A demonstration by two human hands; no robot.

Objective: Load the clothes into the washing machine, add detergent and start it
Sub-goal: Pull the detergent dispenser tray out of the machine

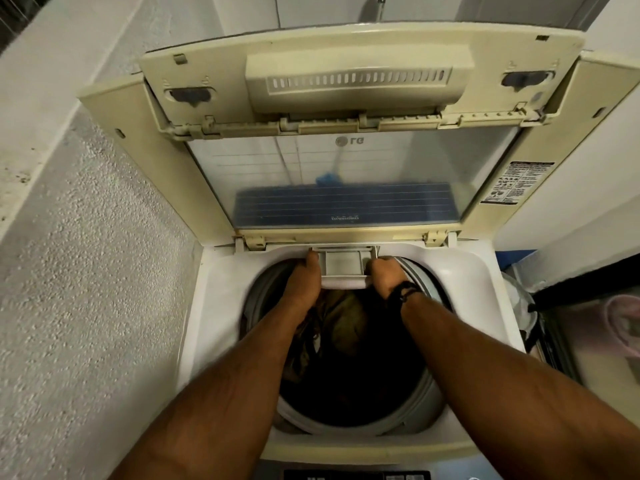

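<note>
With clothes (pixel 343 317) already down in the drum (pixel 420 389), the step in hand looks like working the detergent drawer (pixel 346 266) at 12 o'clock of the tub opening, just under the raised lid (pixel 339 181). Left hand (pixel 304 282) sits at the drawer's 9 o'clock side, thumb up along its edge, fingers hidden underneath, so cannot tell how tight the hold is. Right hand (pixel 386 277) is at the 3 o'clock side, fingers curled around the drawer's front bar; a dark band is on that wrist. To do it well: pull evenly with both hands straight toward 6 o'clock, no twisting, since a plastic tray will likely jam if skewed. Keep it level so leftover powder doesn't drop on the clothes. No detergent visible anywhere. Control panel (pixel 356 474) sits at 6 o'clock, untouched, so starting comes later.
</note>
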